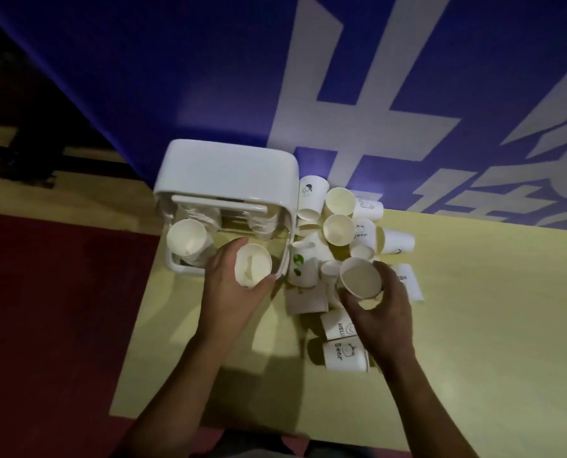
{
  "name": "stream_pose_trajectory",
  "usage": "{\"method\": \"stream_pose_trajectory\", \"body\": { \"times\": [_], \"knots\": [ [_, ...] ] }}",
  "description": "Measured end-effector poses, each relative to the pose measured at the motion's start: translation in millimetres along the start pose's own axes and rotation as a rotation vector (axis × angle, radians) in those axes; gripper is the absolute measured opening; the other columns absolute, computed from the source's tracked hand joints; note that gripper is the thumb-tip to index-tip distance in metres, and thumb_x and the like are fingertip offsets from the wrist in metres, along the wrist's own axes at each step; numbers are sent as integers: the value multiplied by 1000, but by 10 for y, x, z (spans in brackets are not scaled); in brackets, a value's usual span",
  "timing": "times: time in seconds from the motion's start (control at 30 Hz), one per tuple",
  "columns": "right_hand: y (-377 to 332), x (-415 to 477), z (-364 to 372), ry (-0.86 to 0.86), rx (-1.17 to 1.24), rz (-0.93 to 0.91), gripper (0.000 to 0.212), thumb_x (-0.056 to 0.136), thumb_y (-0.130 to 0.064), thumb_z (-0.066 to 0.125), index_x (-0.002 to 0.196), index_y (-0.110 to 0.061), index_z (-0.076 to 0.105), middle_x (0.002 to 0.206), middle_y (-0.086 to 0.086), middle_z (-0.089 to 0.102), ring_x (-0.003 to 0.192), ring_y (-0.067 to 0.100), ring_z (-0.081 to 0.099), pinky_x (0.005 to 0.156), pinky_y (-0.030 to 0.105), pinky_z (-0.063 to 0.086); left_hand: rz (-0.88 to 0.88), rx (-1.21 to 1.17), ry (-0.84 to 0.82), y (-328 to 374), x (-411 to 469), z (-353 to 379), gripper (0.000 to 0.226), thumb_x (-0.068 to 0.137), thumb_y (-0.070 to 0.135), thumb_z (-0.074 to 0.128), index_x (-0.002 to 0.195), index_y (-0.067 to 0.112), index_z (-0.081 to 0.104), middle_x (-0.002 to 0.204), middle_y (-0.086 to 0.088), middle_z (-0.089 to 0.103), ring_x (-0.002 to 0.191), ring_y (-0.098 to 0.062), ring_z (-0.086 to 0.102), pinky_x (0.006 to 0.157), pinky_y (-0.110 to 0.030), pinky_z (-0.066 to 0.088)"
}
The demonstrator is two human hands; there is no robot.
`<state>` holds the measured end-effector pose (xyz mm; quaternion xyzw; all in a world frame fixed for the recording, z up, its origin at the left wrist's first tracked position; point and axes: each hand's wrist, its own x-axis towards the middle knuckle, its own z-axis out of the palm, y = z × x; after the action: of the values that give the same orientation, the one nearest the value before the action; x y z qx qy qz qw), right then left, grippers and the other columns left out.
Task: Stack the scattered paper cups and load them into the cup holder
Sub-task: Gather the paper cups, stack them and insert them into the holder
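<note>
A paper cup [253, 266] is gripped by the left hand [232, 289] beside the cup holder [226, 180], another cup [361, 278] by the right hand [379, 312]

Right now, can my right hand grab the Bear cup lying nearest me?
Probably not: the right hand is full, gripping a cup, and the Bear cup lies back at its wrist, otherwise uncovered.

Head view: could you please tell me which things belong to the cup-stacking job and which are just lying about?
Job: cup holder, stacked cups in it, scattered cups, left-hand cup, right-hand cup, left hand, right hand.
Lying about: blue banner, yellow table, red floor.
</note>
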<state>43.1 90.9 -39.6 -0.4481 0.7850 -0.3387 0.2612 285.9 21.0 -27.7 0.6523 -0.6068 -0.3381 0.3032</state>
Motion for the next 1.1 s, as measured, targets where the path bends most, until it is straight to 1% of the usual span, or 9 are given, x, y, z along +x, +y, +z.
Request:
{"method": "stream_pose_trajectory", "body": {
  "times": [0.13,0.33,0.43,0.5,0.57,0.7,0.87,1.0,1.1],
  "knots": [
    [-301,-38,280,5,96,-24,64,74,-37,89,128,-27,55,114,-27,57,100,3,54,84,28,46,-25,45,-20,-166,352,-43,75,70,37,91,134,26,53,129,10,54,120,-10,47,94,-22,36],
    [-437,34,452,31,157,1,62,74,-41,89,122,-43,50,114,-24,58,95,9,58,70,29,51,-64,95,-147,-417,603,179,79,69,40,92,137,25,54,137,2,56,124,-19,49,96,-27,39],
    [-450,76,509,32,143,-20,60,80,-37,85,130,-38,52,119,-26,57,104,6,58,73,23,52,-101,134,-222,-487,660,321,83,65,39,93,137,29,53,135,4,59,123,-22,51,96,-32,44],
    [-477,87,542,10,151,-43,61,82,-29,84,131,-40,49,121,-35,55,108,1,57,71,11,48,-134,144,-273,-515,672,399,90,64,41,93,142,29,49,138,4,59,126,-21,52,99,-36,48],
    [-497,93,586,-21,156,-59,65,81,-23,85,131,-39,48,121,-41,52,108,-2,57,71,9,48,-156,129,-295,-537,684,458,95,61,50,90,143,32,45,138,6,59,124,-19,54,100,-39,51],
    [-549,129,702,-66,134,-80,69,76,-31,88,135,-30,51,125,-27,57,106,5,60,77,14,49,-146,124,-311,-587,715,492,93,56,54,91,136,32,47,130,8,62,117,-17,57,96,-39,53],
    [-713,186,946,-145,119,-157,72,77,-34,88,137,-25,51,129,-16,59,115,5,58,83,22,52,-137,32,-335,-625,687,338,98,61,29,94,142,26,40,122,16,52,116,-14,55,91,-28,45],
    [-725,253,1116,-200,78,-215,73,77,-43,85,139,-27,50,130,-16,59,117,6,57,91,25,50,-224,-56,-354,-670,606,196,85,77,24,84,149,25,39,138,8,55,125,-12,55,101,-29,43],
    [-665,298,1241,-211,6,-239,73,75,-46,85,137,-27,51,123,-22,55,112,7,58,86,21,48,-297,-165,-279,-609,563,127,54,92,26,65,144,25,51,139,6,60,124,-13,57,107,-34,45]
  ]
}}
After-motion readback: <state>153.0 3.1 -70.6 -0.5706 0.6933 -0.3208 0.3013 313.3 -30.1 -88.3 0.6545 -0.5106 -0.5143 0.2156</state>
